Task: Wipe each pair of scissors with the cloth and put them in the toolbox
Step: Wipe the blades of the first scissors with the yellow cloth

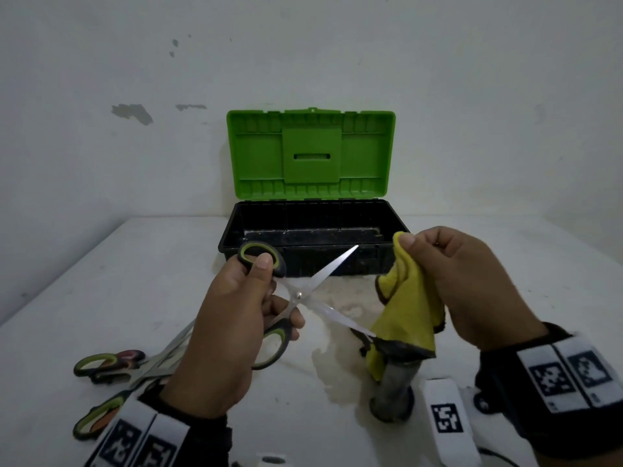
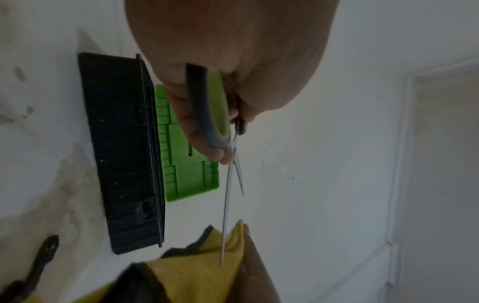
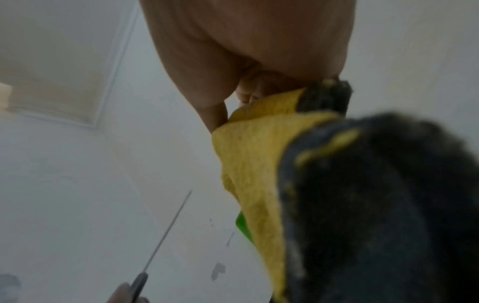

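Observation:
My left hand (image 1: 236, 318) grips the black-and-green handles of a pair of scissors (image 1: 305, 291), blades spread wide apart in the air. One blade points up at the toolbox, the other runs right to the cloth. My right hand (image 1: 465, 284) pinches a yellow cloth (image 1: 408, 308) with dark edging, which hangs down beside that lower blade tip. The toolbox (image 1: 313, 237) stands behind, black tub open, green lid (image 1: 310, 153) upright. In the left wrist view the scissors (image 2: 228, 184) reach to the cloth (image 2: 202, 272). The right wrist view shows the cloth (image 3: 259, 168) close up and a blade (image 3: 168, 231).
More scissors (image 1: 114, 365) with green and orange handle linings lie in a heap on the white table at the near left. A grey cylindrical object (image 1: 394, 392) stands under the cloth. White tagged blocks (image 1: 445, 416) sit near the front edge. A wall rises right behind the toolbox.

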`<state>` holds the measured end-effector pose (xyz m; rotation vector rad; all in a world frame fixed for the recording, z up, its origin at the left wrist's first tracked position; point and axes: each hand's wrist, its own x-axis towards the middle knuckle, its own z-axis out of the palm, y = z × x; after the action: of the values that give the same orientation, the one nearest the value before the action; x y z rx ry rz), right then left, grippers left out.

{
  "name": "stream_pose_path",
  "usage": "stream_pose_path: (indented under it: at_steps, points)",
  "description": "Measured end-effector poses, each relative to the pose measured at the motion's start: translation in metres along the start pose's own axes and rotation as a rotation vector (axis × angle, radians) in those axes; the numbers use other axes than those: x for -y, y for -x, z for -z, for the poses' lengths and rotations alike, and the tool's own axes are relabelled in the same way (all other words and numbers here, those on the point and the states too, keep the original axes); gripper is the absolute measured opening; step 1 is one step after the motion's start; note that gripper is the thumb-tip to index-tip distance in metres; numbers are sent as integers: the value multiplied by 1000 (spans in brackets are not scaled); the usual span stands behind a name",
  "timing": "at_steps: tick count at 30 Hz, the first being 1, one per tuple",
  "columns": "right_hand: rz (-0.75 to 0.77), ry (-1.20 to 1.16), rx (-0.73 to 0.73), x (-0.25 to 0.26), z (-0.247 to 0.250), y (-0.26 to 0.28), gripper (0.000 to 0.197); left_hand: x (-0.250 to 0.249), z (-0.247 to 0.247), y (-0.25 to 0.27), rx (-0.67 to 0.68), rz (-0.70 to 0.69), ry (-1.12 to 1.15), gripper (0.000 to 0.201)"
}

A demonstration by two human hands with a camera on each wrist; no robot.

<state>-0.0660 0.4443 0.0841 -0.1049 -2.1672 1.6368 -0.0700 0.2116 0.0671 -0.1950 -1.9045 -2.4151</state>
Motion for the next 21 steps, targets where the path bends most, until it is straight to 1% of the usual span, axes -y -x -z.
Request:
stream_pose_path:
  at_steps: [3,6,8,10,11,12,14,15,17,19,21]
  points:
    - [16,83,50,3,7,-1,25,2,-2,-4,-19,-72,-4,20]
    - [2,167,135,5,4,4,22,4,-5,-6,-1,-141,-59,17]
    - [2,229,190,4,-2,8,21,6,-5,-8,20,-229,-168,12]
    - [-23,242,263,2,-11,13,24,10,-3,-12,40,-368,-341,10]
    - [-53,234,302,1,-17,15,27,13,-2,-13,42,-451,-463,10]
    - [-92,189,328,1,-23,18,32,16,-1,-15,41,-538,-599,12]
    - [-199,5,339,1,-34,20,42,20,0,-15,51,-694,-831,19]
    - [-260,-77,341,4,-38,21,47,19,-2,-13,74,-735,-907,21]
    - [-376,-161,370,9,-44,21,57,17,-5,-9,143,-781,-1017,23]
    - [-425,-193,419,13,-46,21,58,15,-6,-7,195,-824,-1112,22]
    - [-412,-201,426,14,-46,21,46,15,-5,-8,237,-833,-1155,19]
